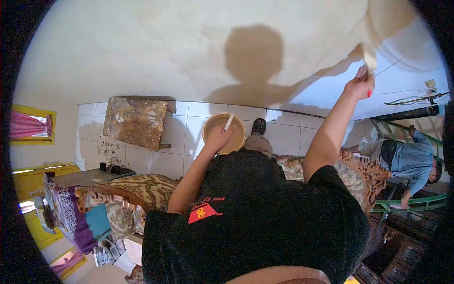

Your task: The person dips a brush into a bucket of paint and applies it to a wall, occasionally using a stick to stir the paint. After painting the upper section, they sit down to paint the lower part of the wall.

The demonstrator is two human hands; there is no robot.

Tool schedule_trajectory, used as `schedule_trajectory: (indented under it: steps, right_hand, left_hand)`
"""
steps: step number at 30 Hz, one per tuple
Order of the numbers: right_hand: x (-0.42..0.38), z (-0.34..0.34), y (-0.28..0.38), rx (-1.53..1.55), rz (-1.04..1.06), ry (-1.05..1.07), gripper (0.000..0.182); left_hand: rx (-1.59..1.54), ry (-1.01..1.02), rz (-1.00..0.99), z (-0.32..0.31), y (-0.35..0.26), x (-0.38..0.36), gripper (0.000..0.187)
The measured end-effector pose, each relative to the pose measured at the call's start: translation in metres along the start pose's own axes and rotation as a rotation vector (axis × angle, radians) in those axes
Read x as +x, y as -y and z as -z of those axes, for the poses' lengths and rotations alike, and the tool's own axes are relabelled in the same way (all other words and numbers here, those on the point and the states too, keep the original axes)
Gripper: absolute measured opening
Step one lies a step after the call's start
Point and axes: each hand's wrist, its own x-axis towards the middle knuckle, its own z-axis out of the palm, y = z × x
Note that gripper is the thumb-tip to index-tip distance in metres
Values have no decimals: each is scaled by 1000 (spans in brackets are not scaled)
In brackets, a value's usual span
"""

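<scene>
My left hand (218,138) is over a round tan bucket (205,126), closed, with a narrow white strip-like tool (229,122) sticking out past its fingers. The fingers partly hide the inside of the bucket. My right arm stretches up and right to the wall (189,57). There my right hand (361,86) is closed on a broad, pale flat tool (370,60), blurred against the wall. A small red end (369,94) shows below the grip. The exact kind of this tool cannot be made out.
A stained wooden stool-like table (135,123) stands on white tiles by the wall. Carved, patterned chairs (151,187) are close behind me. At the right, another person in a blue shirt (411,158) is by a green metal frame (416,202). Thin wires (402,91) run along the wall.
</scene>
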Motion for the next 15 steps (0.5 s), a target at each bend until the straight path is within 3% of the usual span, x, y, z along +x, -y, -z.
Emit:
schedule_trajectory:
  steps: [3,5,9,12,15]
  right_hand:
    - [22,-3,-10,-42,-29,74,28]
    - [23,35,-47,-120,-48,73,26]
    - [-25,98,-87,-245,-221,-185,23]
    - [-28,120,-96,-367,-314,-266,24]
    - [6,101,-95,-265,-274,-145,21]
  left_hand:
    - [-25,-61,-85,-4,5,2,51]
    - [-41,-40,-39,-6,15,9,51]
    - [-34,-10,15,-8,22,19,53]
    - [-69,33,84,-4,10,17,52]
    - [-52,48,62,-4,8,17,51]
